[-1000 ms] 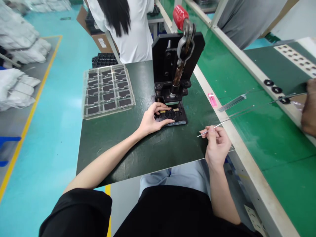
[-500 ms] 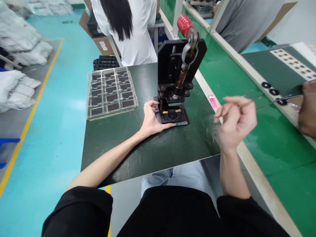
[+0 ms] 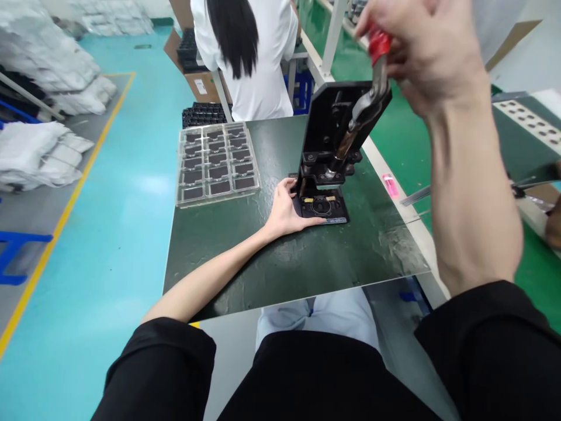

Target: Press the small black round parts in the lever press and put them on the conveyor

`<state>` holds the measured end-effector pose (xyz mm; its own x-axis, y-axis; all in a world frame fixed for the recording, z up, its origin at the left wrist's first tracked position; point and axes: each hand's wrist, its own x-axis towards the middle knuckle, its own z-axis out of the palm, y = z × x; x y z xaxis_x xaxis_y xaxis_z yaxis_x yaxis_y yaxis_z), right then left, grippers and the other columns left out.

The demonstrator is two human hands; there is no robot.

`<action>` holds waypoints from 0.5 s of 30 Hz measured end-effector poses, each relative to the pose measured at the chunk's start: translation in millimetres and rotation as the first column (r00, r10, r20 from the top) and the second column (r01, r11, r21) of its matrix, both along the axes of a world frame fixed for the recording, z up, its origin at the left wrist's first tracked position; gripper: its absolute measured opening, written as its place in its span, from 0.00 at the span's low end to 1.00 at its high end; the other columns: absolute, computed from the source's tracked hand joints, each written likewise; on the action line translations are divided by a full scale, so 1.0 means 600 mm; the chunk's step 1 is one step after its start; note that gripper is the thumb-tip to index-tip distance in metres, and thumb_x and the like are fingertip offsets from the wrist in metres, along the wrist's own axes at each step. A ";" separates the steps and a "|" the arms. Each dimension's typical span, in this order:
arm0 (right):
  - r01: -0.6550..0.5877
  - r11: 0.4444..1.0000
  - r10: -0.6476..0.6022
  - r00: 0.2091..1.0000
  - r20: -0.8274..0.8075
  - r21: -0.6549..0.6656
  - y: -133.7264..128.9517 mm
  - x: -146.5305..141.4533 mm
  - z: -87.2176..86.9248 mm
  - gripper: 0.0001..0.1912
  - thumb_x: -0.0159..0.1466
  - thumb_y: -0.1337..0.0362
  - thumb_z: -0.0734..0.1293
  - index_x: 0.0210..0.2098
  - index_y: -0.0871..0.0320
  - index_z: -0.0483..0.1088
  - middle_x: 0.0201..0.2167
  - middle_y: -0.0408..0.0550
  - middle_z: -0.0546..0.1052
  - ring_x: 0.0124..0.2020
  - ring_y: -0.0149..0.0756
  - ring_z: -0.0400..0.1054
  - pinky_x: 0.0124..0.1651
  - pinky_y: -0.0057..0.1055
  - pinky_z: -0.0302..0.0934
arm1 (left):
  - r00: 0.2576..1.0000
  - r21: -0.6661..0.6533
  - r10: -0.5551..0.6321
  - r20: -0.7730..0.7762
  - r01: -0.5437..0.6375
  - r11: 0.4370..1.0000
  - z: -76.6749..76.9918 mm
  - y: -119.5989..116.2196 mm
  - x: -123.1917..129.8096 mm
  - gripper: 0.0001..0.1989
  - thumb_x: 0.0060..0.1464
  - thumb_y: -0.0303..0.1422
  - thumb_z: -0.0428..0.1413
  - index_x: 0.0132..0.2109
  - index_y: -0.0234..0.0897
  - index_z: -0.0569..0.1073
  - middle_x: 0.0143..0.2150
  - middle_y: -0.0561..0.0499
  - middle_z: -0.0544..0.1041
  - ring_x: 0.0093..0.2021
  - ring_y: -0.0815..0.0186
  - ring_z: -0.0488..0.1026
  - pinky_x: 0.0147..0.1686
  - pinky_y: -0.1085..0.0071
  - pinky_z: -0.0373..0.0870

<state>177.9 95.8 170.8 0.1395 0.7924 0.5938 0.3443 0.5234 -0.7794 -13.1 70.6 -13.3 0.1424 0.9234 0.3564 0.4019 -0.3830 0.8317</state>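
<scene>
The 2 arms (image 3: 219, 272) reach forward: left grip (image 3: 286, 210) low and spread, right grip (image 3: 427, 52) raised, curled.

I can read no text here. The strip (image 3: 336, 221) on the press base (image 3: 342, 210) seems to carry characters, too small for me; the white label (image 3: 200, 86) on the cardboard box (image 3: 213, 88) is illegible.

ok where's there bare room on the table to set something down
The table is bare between its near edge and the press, between press and tray, and right of the press toward the pale rail. It's crowded at the press: left hand against its base, right hand on its red handle.
</scene>
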 end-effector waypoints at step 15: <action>0.072 0.918 -0.218 0.914 0.344 0.391 -0.078 0.015 -0.113 0.16 0.65 0.50 0.74 0.43 0.55 0.78 0.31 0.44 0.78 0.22 0.29 0.66 0.28 0.32 0.66 | 0.999 -0.031 0.005 0.050 -0.003 0.999 0.001 0.001 0.002 0.58 0.29 0.50 0.78 0.59 0.40 0.53 0.62 0.34 0.64 0.64 0.45 0.68 0.62 0.46 0.70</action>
<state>187.0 48.7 102.9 -0.0535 0.4992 0.8648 0.6641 0.6646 -0.3425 -12.2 71.5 -13.0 0.1213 0.9348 0.3339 0.3609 -0.3549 0.8624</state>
